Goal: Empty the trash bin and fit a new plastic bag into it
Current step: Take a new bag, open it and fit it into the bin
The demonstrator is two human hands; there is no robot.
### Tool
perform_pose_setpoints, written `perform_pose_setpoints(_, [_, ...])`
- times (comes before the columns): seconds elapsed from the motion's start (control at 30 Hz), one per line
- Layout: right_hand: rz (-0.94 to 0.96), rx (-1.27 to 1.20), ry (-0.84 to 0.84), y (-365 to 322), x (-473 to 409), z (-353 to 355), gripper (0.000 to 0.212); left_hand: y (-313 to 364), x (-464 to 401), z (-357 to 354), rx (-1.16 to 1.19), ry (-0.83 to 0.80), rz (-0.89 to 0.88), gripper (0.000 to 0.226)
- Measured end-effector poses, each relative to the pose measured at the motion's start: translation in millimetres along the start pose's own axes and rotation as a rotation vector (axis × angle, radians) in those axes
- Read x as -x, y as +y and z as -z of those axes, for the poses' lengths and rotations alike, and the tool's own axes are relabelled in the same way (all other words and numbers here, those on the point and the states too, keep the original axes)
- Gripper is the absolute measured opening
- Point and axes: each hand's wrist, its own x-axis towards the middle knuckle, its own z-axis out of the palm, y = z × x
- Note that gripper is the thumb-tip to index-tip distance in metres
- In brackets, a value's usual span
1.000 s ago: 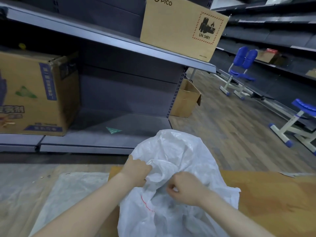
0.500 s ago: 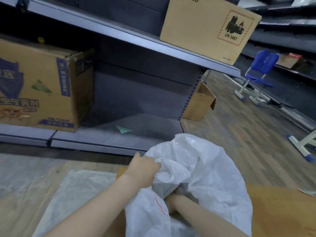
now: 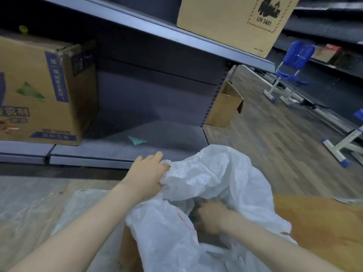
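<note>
- White plastic bag: crumpled, translucent, lower centre of the frame; its mouth gapes toward the viewer, and a thin red mark shows on the near wall.
- Left hand: at centre, its grip clamped on the bag's upper left rim, fingers curled over the bunched plastic.
- Right hand: lower centre right, sunk inside the bag's mouth, the forearm running in from the lower right corner; fingers appear curled, but whether the grip holds anything I cannot tell.
- Trash bin: not identifiable; a brown edge shows under the bag at bottom centre.
- Brown cardboard sheet: flat, lower right, partly covered by the bag.
- Clear plastic sheet: spread flat, lower left.
- Grey metal shelf: across the middle, a small green triangular scrap lying on its lowest board.
- Printed cardboard box: left, on the lowest board.
- Box marked UN 3481: top, on the upper board.
- Small open carton: on the wood-pattern floor, beside the shelf end.
- Blue chair: upper right.
</note>
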Motion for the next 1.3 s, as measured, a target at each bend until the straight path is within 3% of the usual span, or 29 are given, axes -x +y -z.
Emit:
perform_pose_setpoints(0.1, [-0.023, 0.204, 0.435, 38.2, 43.0, -0.1, 0.066, -4.8, 2.0, 3.2, 0.021, 0.065, -0.039, 0.028])
perform_pose_setpoints(0.17, [-0.033, 0.178, 0.673, 56.8, 66.7, -5.9, 0.079, -9.8, 0.2, 1.8, -0.009, 0.107, -0.039, 0.028])
perform_pose_setpoints(0.23, [-0.097, -0.012, 0.692, 77.7, 77.5, -15.9, 0.094, -17.9, 0.4, 0.8, -0.018, 0.109, 0.032, 0.038])
perform_pose_setpoints(0.3, [-0.172, -0.364, 0.587, 94.4, 74.6, -33.7, 0.099, -29.0, 2.9, -0.5, 0.059, 0.086, 0.154, 0.044])
perform_pose_setpoints(0.4, [-0.231, -0.765, 0.543, 108.9, 52.9, -52.7, 0.100, -45.8, 11.1, -2.6, 0.156, 0.064, 0.345, 0.029])
perform_pose_setpoints(0.5, [-0.284, -0.925, 0.500, 111.9, 22.1, -60.2, 0.071, -52.9, 21.0, -9.2, 0.277, 0.026, 0.450, 0.028])
perform_pose_setpoints(0.6, [-0.383, -1.064, 0.585, 119.3, -0.1, -47.2, 0.053, -49.1, 21.7, -4.4, 0.375, -0.003, 0.464, 0.032])
perform_pose_setpoints(0.7, [-0.386, -1.056, 0.669, 138.1, -15.7, -22.2, 0.051, -32.1, 23.3, 21.4, 0.384, 0.134, 0.275, 0.065])
perform_pose_setpoints(0.77, [-0.381, -1.061, 0.663, 146.4, -26.8, -6.8, 0.052, -3.8, 32.3, 41.9, 0.424, 0.347, -0.027, 0.067])
perform_pose_setpoints(0.8, [-0.383, -1.054, 0.645, 147.9, -32.8, -0.8, 0.052, 13.7, 38.4, 48.9, 0.431, 0.381, -0.196, 0.063])
perform_pose_setpoints(0.87, [-0.380, -1.011, 0.585, 148.7, -47.7, 7.1, 0.051, 45.8, 47.4, 47.7, 0.382, 0.201, -0.442, 0.062])
perform_pose_setpoints(0.93, [-0.396, -1.034, 0.465, 149.6, -63.9, 10.8, 0.061, 56.5, 47.9, 25.9, 0.194, -0.102, -0.451, 0.070])
perform_pose_setpoints(1.0, [-0.372, -1.233, 0.317, 151.1, -80.1, 4.2, 0.072, 48.6, 50.2, 1.4, 0.033, -0.272, -0.376, 0.077])
perform_pose_setpoints(1.07, [-0.302, -1.449, 0.133, 155.0, -92.7, -13.1, 0.075, 31.1, 52.6, -20.2, -0.093, -0.235, -0.403, 0.078])
perform_pose_setpoints(1.17, [-0.177, -1.769, -0.047, 159.5, -98.2, -45.4, 0.065, 12.1, 54.7, -34.0, -0.096, -0.388, -0.285, 0.071])
perform_pose_setpoints(1.2, [-0.183, -1.793, -0.055, 159.3, -96.5, -54.0, 0.061, 8.2, 56.7, -49.5, -0.043, -0.311, -0.366, 0.070])
perform_pose_setpoints(1.3, [-0.293, -1.653, 0.042, 151.8, -86.8, -72.6, 0.043, 2.3, 58.9, -73.0, 0.188, -0.285, -0.442, 0.072])
